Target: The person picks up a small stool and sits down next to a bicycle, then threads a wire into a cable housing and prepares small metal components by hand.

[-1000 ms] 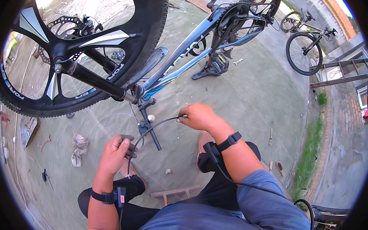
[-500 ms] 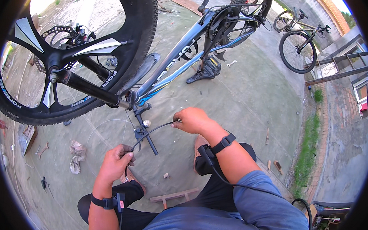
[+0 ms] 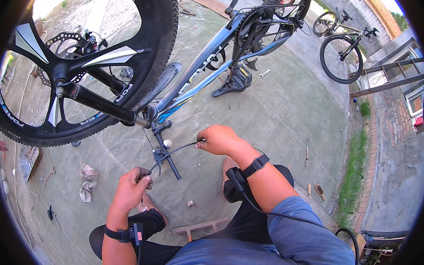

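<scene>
A length of black cable housing [image 3: 180,148] bows in a shallow arc between my two hands. My left hand [image 3: 130,187] pinches its lower end between thumb and fingers, above my left foot. The other end is gripped by the closed fingers of my right hand [image 3: 218,139]. Just beyond the housing is the handlebar [image 3: 174,167] of a blue bicycle [image 3: 197,69], with a round bell [image 3: 167,143] on it. The bicycle's black front wheel [image 3: 60,70] fills the upper left. A thin wire [image 3: 120,141] curves over the ground left of the handlebar.
A crumpled rag [image 3: 88,182] and a wrench [image 3: 48,176] lie to the left. Another wrench [image 3: 265,73] lies beyond the bicycle, a brush [image 3: 319,192] at right. A second bicycle [image 3: 341,58] and a ladder [image 3: 389,77] stand far right. A low wooden stool [image 3: 200,226] is between my legs.
Both hands have shifted very slightly left, still holding the housing. The view has moved a little; the bicycle stays in place.
</scene>
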Demonstrator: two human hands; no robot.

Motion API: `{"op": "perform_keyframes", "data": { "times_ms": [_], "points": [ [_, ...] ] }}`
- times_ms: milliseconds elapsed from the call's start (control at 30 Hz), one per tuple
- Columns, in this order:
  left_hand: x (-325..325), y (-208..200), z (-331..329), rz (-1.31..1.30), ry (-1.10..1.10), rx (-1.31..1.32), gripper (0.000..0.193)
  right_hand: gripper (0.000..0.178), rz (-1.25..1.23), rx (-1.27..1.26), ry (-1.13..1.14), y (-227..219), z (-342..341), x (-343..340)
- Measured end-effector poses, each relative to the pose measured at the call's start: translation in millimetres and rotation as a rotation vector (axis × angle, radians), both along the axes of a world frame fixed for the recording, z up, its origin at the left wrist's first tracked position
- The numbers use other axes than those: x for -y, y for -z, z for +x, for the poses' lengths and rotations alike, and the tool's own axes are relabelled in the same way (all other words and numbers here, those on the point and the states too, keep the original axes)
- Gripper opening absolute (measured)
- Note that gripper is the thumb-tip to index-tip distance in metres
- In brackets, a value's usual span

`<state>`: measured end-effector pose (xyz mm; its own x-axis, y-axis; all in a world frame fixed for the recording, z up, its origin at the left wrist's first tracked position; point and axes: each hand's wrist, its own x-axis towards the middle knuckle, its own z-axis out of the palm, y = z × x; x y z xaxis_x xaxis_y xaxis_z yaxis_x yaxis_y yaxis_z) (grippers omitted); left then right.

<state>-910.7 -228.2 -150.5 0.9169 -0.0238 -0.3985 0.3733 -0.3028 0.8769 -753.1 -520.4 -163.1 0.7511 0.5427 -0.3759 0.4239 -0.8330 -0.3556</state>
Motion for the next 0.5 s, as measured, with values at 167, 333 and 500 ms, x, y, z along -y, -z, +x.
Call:
{"op": "perform_keyframes", "data": {
  "times_ms": [167, 333, 500],
  "points": [
    [-1.6, 4.7, -0.3, 0.029, -0.015, 0.033, 0.018, 0.037, -0.032, -0.017, 0.004, -1.0, 0.3, -0.6],
    [-3.5, 9.9, -0.8, 0.129, -0.045, 0.051, 0.018, 0.039, -0.024, -0.024, 0.000, -0.9, 0.3, -2.2],
    [-3.2, 11.3, -0.7, 0.247, -0.042, 0.086, 0.016, 0.039, 0.004, -0.011, -0.001, 1.8, 0.3, -1.7]
  ]
}}
